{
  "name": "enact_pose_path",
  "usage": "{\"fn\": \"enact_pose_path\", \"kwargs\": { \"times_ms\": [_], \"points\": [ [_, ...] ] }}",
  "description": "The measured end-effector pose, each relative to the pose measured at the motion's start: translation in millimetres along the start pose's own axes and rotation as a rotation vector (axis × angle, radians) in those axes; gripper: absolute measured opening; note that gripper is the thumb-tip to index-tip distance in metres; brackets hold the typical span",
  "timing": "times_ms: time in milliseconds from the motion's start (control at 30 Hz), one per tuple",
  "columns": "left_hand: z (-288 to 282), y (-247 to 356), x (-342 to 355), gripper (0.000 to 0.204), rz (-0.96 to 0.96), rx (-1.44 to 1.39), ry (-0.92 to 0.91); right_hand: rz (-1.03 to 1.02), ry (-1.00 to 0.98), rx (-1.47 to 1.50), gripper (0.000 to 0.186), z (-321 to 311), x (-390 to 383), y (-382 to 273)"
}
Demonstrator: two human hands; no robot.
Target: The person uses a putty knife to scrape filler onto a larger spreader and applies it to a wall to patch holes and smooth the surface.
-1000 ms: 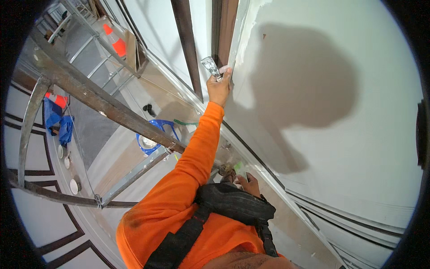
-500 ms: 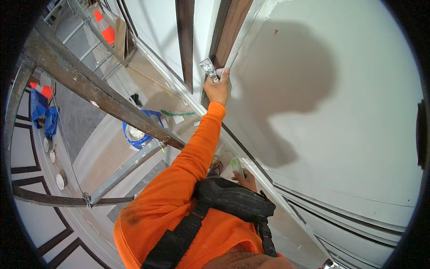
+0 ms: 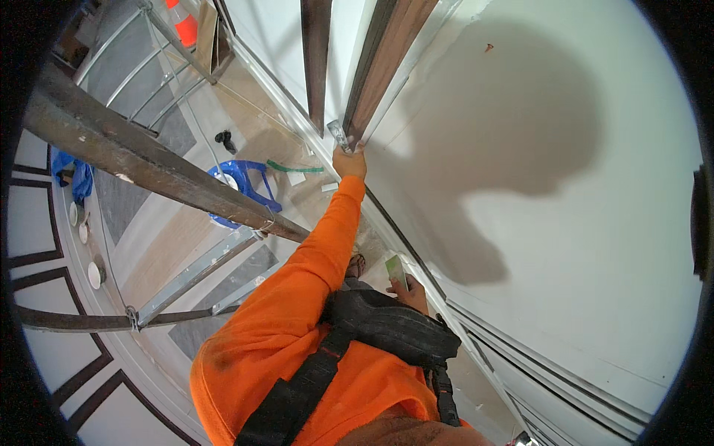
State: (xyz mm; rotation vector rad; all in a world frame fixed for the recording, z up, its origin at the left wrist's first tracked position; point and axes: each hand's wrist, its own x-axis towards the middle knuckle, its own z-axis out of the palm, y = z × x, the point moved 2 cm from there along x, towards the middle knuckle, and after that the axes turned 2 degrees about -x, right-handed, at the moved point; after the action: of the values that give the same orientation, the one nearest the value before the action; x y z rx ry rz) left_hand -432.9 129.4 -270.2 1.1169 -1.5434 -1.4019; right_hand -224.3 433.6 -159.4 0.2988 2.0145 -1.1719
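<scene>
My left hand (image 3: 349, 162), reaching up from my orange sleeve, is closed around a silver, smeared putty knife (image 3: 337, 134) against the lower part of a dark wood trim strip (image 3: 384, 59), which has a pale, rough edge beside the white wall (image 3: 580, 245). A second dark strip (image 3: 315, 67) stands to its left. Lower down, near my black strap bag (image 3: 379, 327), my right hand (image 3: 409, 293) grips a flat pale-green object (image 3: 396, 272), too partly hidden to identify.
Rusty metal scaffold bars (image 3: 149, 160) cross the left side, with a metal ladder section (image 3: 134, 82) beyond. Below lie a blue plastic stool (image 3: 260, 186), green tape (image 3: 294, 166), blue bags (image 3: 63, 167), white bowls (image 3: 95, 275), a dark item (image 3: 224, 140) and an orange cone (image 3: 182, 22).
My left hand has slid downward along the dark trim with the knife. The green object in my right hand shows more. The whole view has shifted slightly.
</scene>
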Motion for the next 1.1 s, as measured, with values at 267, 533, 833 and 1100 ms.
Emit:
{"fn": "enact_pose_path", "kwargs": {
  "times_ms": [267, 533, 833, 1100],
  "points": [
    [3.0, -65.1, -4.3, 0.016, -0.963, -0.471, -0.190, 0.062, -0.003, 0.026, 0.059, -10.6, 12.2, 15.3],
    [21.1, -89.6, 5.9, 0.019, -0.965, -0.652, -0.049, 0.100, 0.042, 0.077, 0.043, -12.2, 11.6, 23.4],
    [26.4, -94.0, 5.1, 0.004, -1.053, -0.632, -0.111, 0.193, -0.011, 0.107, 0.041, -19.8, 24.9, 39.5],
    [25.1, -99.4, 2.6, 0.005, -0.948, -0.495, -0.121, 0.218, -0.001, 0.100, 0.046, -22.9, 30.8, 41.1]
  ]
}}
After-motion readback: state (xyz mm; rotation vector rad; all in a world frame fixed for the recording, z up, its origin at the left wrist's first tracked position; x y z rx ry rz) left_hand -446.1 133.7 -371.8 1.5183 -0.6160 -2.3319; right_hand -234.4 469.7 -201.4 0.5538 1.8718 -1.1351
